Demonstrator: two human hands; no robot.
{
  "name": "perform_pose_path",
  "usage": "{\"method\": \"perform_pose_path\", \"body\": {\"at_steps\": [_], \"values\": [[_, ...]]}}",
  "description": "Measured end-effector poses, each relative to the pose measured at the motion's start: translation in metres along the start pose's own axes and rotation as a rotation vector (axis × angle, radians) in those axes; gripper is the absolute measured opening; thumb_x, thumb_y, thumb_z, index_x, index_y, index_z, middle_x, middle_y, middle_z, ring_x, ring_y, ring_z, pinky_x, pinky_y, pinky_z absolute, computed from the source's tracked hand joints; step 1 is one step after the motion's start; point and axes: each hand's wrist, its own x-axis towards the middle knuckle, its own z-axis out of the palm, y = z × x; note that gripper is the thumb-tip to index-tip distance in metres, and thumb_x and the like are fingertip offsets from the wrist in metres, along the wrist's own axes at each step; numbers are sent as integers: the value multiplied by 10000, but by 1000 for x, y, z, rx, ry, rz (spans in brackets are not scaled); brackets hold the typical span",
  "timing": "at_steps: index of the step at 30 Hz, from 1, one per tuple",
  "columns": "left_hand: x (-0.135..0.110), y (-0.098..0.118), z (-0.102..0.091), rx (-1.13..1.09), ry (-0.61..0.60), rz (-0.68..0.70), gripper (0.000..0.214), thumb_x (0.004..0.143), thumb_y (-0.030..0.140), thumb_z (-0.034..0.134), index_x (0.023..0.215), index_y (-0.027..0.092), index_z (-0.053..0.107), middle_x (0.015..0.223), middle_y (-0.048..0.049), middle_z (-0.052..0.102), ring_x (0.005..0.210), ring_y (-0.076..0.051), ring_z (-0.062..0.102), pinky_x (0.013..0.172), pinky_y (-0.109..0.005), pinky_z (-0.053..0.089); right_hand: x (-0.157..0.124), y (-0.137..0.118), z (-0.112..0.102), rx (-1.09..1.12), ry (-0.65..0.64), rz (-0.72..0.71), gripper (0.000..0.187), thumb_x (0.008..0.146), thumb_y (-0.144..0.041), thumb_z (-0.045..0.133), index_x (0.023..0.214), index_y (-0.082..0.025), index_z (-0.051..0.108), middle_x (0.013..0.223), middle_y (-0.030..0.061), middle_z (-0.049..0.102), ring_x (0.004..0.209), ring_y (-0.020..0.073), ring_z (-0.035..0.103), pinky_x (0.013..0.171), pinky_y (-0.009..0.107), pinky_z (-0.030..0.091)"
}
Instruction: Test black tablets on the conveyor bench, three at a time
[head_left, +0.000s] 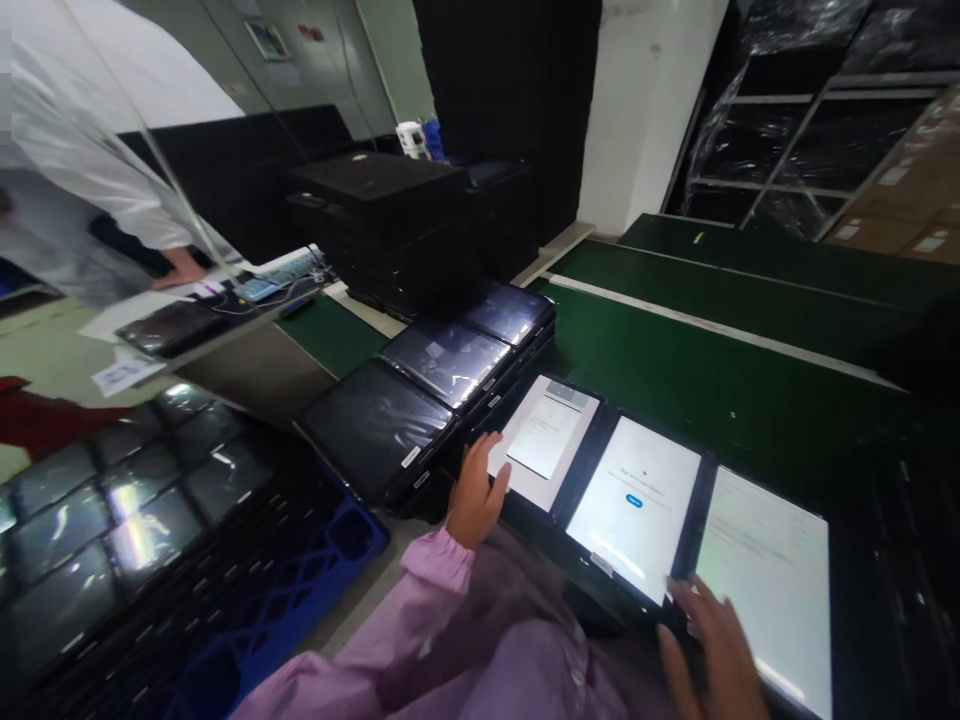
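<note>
Three lit tablets lie side by side in front of me. My left hand (480, 490) is at the left edge of the left tablet (517, 460), fingers apart and nothing held. That screen shows a smaller white window inside a grey-white page. The middle tablet (637, 470) has a white screen with a blue button. Over the gap between the middle and right tablets is my right hand (712, 640), its fingers spread near their lower corners. The right tablet (769, 570) glows white with faint text. Whether the right fingertips touch a screen I cannot tell.
Stacked dark tablets in plastic film (420, 390) stand just left. Further left, a blue pallet (330, 560) bears many dark tablets. Black trays (382, 220) are piled behind. A green bench (675, 350) stretches right. A person's hand (182, 268) rests near a keyboard (285, 275).
</note>
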Motion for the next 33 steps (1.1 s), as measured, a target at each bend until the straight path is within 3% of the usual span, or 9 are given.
{"method": "perform_pose_path", "body": {"at_steps": [3,6,9,14,29,33], "values": [[2,-5,-1,-127,123,1,444,1066,387,476,1460,185,509,1495,-161,564,1432,-279,506,1246,-518,367,3,-25,17,-105,-74,-273,413,1063,-419,524,1451,-284,574,1494,82,566,1429,392,471,1083,640,503],[2,-10,1,-230,184,-42,424,1064,396,491,1433,192,534,1461,-142,590,1394,-268,539,1229,-480,395,8,-37,16,-169,-70,-320,372,1074,-376,518,1429,-281,573,1487,76,575,1430,377,478,1061,620,532],[2,-14,8,-311,243,-76,407,1066,399,493,1408,187,553,1426,-136,609,1368,-264,559,1213,-450,415,16,-44,10,-242,-99,-358,352,1078,-326,518,1414,-234,570,1426,104,622,1398,339,522,1149,628,451],[-1,-20,19,-323,280,-96,409,1066,405,495,1405,192,579,1422,-127,612,1345,-267,571,1187,-428,429,32,-46,11,-355,-94,-328,383,1088,-305,515,1456,-197,523,1399,116,640,1417,323,500,1198,683,356],[-5,-26,29,-271,320,-23,393,1066,374,490,1402,191,577,1381,-128,639,1327,-262,590,1166,-424,439,33,-42,22,-274,24,-278,367,1108,-372,467,1445,-242,538,1477,119,576,1442,332,474,1099,663,497],[-5,-28,31,-260,323,-16,392,1064,379,484,1395,189,574,1371,-132,640,1317,-267,596,1157,-434,451,34,-43,20,-208,56,-231,396,1111,-377,466,1483,-248,505,1476,119,579,1438,327,482,1130,663,466]]}}
